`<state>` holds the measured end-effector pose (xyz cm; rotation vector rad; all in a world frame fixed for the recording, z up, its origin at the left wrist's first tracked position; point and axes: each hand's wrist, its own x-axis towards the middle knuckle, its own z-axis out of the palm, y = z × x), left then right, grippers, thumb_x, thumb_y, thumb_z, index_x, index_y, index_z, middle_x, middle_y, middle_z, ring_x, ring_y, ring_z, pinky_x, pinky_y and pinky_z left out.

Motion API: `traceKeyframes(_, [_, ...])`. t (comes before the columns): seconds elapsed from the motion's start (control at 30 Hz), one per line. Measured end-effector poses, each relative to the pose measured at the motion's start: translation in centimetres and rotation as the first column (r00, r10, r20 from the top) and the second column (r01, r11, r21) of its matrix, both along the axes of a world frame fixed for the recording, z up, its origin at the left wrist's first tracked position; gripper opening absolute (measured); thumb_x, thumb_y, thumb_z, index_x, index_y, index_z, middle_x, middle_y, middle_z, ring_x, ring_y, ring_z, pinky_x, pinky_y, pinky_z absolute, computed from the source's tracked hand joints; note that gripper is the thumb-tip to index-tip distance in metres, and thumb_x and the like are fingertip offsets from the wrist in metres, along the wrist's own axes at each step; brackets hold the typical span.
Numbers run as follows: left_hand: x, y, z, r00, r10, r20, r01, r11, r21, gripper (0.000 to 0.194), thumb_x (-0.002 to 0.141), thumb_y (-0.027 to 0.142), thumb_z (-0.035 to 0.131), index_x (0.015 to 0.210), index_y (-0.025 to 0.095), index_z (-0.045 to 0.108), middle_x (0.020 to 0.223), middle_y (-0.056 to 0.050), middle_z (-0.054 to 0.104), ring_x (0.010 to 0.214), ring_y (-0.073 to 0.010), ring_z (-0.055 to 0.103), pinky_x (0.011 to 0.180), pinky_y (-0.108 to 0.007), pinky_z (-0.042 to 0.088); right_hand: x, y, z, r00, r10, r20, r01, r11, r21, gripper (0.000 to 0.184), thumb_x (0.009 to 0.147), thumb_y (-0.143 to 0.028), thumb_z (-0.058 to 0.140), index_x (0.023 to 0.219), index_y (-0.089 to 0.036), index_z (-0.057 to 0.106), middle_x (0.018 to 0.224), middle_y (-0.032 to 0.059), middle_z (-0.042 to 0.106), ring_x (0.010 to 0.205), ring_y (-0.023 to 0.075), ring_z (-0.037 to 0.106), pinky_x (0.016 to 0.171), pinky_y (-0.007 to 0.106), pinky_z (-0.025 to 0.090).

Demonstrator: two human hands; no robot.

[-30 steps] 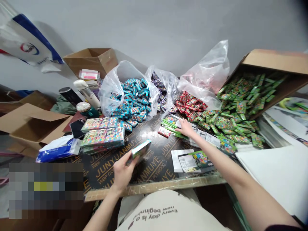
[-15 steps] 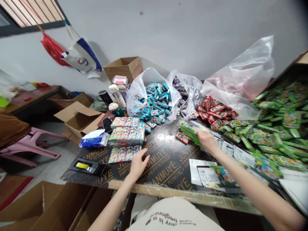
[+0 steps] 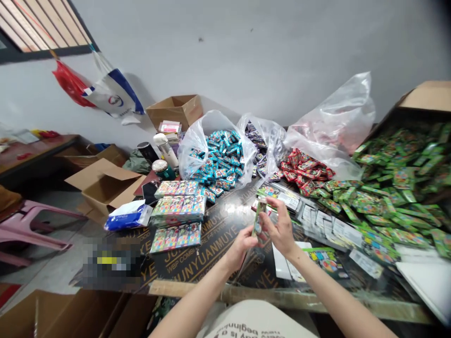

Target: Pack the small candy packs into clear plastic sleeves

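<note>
A small green printed box (image 3: 260, 217) is held on end over the middle of the table, between both of my hands. My left hand (image 3: 243, 246) has its fingers closed on the lower end. My right hand (image 3: 281, 227) grips the same box from the right side, thumb and fingers near its upper part. Fingers hide some of it, so whether it is one box or several together I cannot tell. Just behind it, a red packet (image 3: 269, 210) is partly covered by my hands. To the left stand wrapped stacks of colourful small boxes (image 3: 178, 209).
Open plastic bags hold blue packets (image 3: 225, 157) and purple packets (image 3: 255, 134). Red packets (image 3: 306, 169) and a large green heap (image 3: 405, 188) lie to the right. Flat printed sleeves (image 3: 327, 263) lie near the front edge. A blue tissue pack (image 3: 128, 216) and an open carton (image 3: 105, 183) are left.
My right hand has come back from the green boxes towards me with a green box. My left hand has moved right, from beside the wrapped stacks to the same box. The view has shifted slightly.
</note>
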<state>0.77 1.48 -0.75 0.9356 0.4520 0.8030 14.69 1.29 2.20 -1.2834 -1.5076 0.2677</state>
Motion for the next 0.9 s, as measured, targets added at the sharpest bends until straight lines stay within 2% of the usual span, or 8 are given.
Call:
traceKeyframes(0.17, [-0.7, -0.6, -0.5, 0.998, -0.068, 0.007, 0.069, 0.994, -0.087, 0.051, 0.065, 0.042, 0.062, 0.107, 0.013, 0.059, 0.103, -0.011, 0.06, 0.09, -0.0236, 0.056, 0.075, -0.031, 0.042, 1.5, 0.8, 0.5, 0.982, 0.179, -0.056, -0.186, 0.968, -0.169, 0.023, 0.077, -0.04, 0.057, 0.084, -0.019, 0.056, 0.075, 0.0009, 0.053, 0.074, 0.0157, 0.05, 0.069, 0.029, 0.04])
traceKeyframes(0.27, [-1.2, -0.3, 0.1, 0.997, -0.077, -0.024, 0.075, 0.994, -0.079, 0.057, 0.062, 0.039, 0.065, 0.112, 0.014, 0.057, 0.099, -0.009, 0.061, 0.085, -0.0216, 0.055, 0.07, -0.028, 0.042, 2.4, 0.8, 1.1, 0.873, 0.477, 0.1, -0.435, 0.856, -0.28, 0.031, 0.068, -0.047, 0.065, 0.062, -0.017, 0.058, 0.064, -0.0005, 0.052, 0.07, 0.0153, 0.046, 0.071, 0.029, 0.036])
traceKeyframes(0.37, [-1.7, -0.4, 1.1, 0.994, -0.057, -0.095, 0.051, 0.997, -0.059, 0.051, 0.061, 0.033, 0.067, 0.107, 0.011, 0.06, 0.09, -0.007, 0.063, 0.079, -0.0187, 0.055, 0.068, -0.025, 0.041, 3.4, 0.7, 1.6, 0.757, 0.627, 0.185, -0.511, 0.744, -0.431, 0.041, 0.059, -0.049, 0.072, 0.087, -0.019, 0.064, 0.077, 0.0017, 0.059, 0.08, 0.0185, 0.048, 0.078, 0.032, 0.036])
traceKeyframes(0.53, [-1.5, -0.7, 1.4, 0.989, -0.016, -0.148, -0.006, 0.989, -0.145, 0.036, 0.065, 0.031, 0.065, 0.093, 0.009, 0.065, 0.075, -0.006, 0.064, 0.066, -0.0144, 0.054, 0.063, -0.023, 0.039, 3.6, 0.9, 0.7, 0.835, 0.549, 0.04, -0.469, 0.747, -0.47, 0.069, 0.057, -0.041, 0.074, 0.12, -0.023, 0.052, 0.092, 0.0035, 0.06, 0.092, 0.022, 0.05, 0.084, 0.035, 0.038])
traceKeyframes(0.67, [-1.7, -0.2, 0.6, 0.957, 0.143, -0.252, -0.196, 0.961, -0.196, 0.031, 0.066, 0.039, 0.064, 0.075, 0.01, 0.064, 0.06, -0.001, 0.058, 0.053, -0.0105, 0.047, 0.053, -0.021, 0.035, 2.1, 0.6, -1.3, 0.938, 0.13, -0.322, -0.257, 0.885, -0.39, 0.068, 0.06, -0.038, 0.072, 0.122, -0.026, 0.046, 0.1, 0.0036, 0.059, 0.096, 0.0204, 0.053, 0.086, 0.036, 0.04])
traceKeyframes(0.8, [-2.3, 0.3, 0.1, 0.95, 0.14, -0.279, -0.182, 0.975, -0.128, 0.032, 0.068, 0.041, 0.064, 0.076, 0.01, 0.064, 0.063, -0.001, 0.059, 0.054, -0.0098, 0.046, 0.055, -0.022, 0.034, 0.3, -0.2, -2.3, 0.765, 0.2, -0.612, -0.553, 0.691, -0.466, 0.048, 0.072, -0.046, 0.06, 0.112, -0.02, 0.054, 0.097, 0.0073, 0.063, 0.089, 0.021, 0.059, 0.075, 0.035, 0.047])
traceKeyframes(0.83, [-2.4, 0.3, 0.1, 0.949, 0.142, -0.281, -0.172, 0.981, -0.086, 0.03, 0.067, 0.038, 0.065, 0.077, 0.01, 0.063, 0.065, -0.001, 0.059, 0.056, -0.0099, 0.046, 0.056, -0.022, 0.034, 0.0, -0.3, -2.3, 0.75, 0.219, -0.625, -0.57, 0.694, -0.44, 0.047, 0.071, -0.045, 0.061, 0.111, -0.02, 0.054, 0.096, 0.0073, 0.063, 0.086, 0.0205, 0.059, 0.074, 0.035, 0.047])
traceKeyframes(0.9, [-2.8, 0.5, 0.3, 0.947, 0.142, -0.289, -0.154, 0.988, -0.02, 0.027, 0.065, 0.033, 0.067, 0.08, 0.011, 0.063, 0.07, -0.002, 0.06, 0.062, -0.0113, 0.048, 0.061, -0.022, 0.035, 0.0, -0.2, -2.0, 0.822, 0.139, -0.552, -0.382, 0.854, -0.355, 0.051, 0.065, -0.04, 0.069, 0.11, -0.022, 0.052, 0.096, 0.006, 0.063, 0.088, 0.0194, 0.058, 0.077, 0.034, 0.046])
